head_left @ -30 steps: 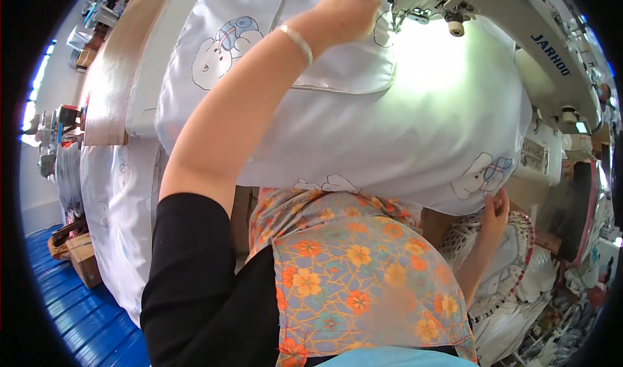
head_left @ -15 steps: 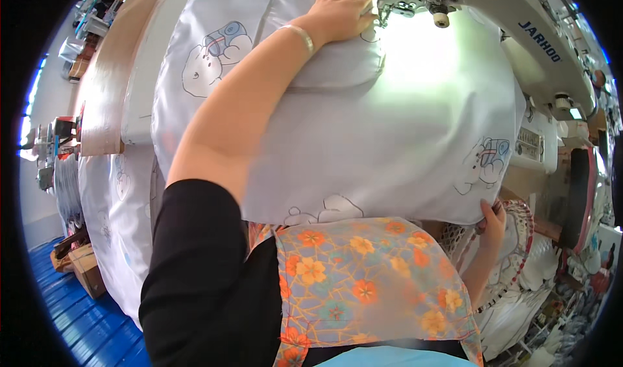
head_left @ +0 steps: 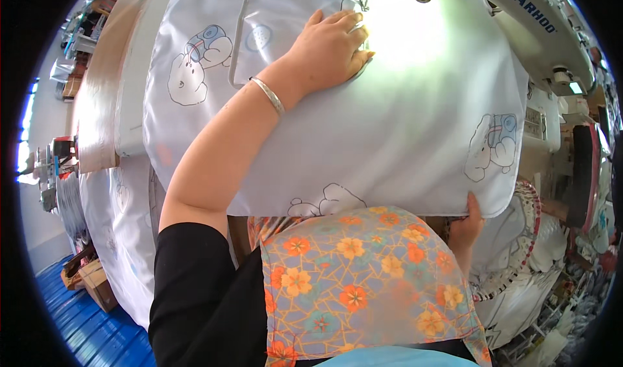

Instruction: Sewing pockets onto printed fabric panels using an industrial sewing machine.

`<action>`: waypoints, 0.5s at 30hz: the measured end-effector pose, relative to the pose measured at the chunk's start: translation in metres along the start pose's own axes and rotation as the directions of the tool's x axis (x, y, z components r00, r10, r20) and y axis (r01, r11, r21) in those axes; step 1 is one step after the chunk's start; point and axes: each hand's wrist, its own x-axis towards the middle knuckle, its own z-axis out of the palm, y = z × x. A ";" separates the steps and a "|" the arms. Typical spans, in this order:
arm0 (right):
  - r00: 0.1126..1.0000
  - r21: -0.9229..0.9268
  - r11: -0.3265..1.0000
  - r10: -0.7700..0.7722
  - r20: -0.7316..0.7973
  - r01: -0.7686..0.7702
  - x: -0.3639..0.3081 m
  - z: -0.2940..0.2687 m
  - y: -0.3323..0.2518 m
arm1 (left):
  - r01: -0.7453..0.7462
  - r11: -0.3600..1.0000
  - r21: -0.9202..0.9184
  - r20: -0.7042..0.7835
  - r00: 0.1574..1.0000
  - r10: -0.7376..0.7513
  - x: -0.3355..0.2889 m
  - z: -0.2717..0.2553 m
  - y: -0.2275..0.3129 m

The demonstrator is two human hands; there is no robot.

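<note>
A large white satiny cloth (head_left: 389, 146) with outlined bear prints lies under the sewing machine (head_left: 532, 26). My left hand (head_left: 328, 52) presses flat on it, fingers apart, just on the near side of the needle and presser foot (head_left: 363, 2). Beside that hand is a piped panel (head_left: 259, 39) on the cloth, partly covered by my hand and wrist. At the cloth's near right edge my right hand (head_left: 466, 229) grips the border, one digit on top; its other fingers are partly hidden below.
Bright lamp light washes out the cloth right of the needle. A wooden table edge (head_left: 97, 120) runs along the left, with more printed cloth (head_left: 120, 237) hanging below. A cardboard box (head_left: 98, 284) sits on the blue floor (head_left: 48, 315). Bead-trimmed fabric (head_left: 519, 263) hangs at the right.
My left hand has slid nearer to me, from beside the needle to in front of it. My right hand has shifted left along the border. The cloth's near right corner looks flatter.
</note>
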 end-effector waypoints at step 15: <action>0.980 0.056 0.992 -0.105 -0.166 0.116 0.017 0.041 -0.047 | 0.007 1.000 -0.015 -0.016 1.000 -0.008 0.005 0.004 0.003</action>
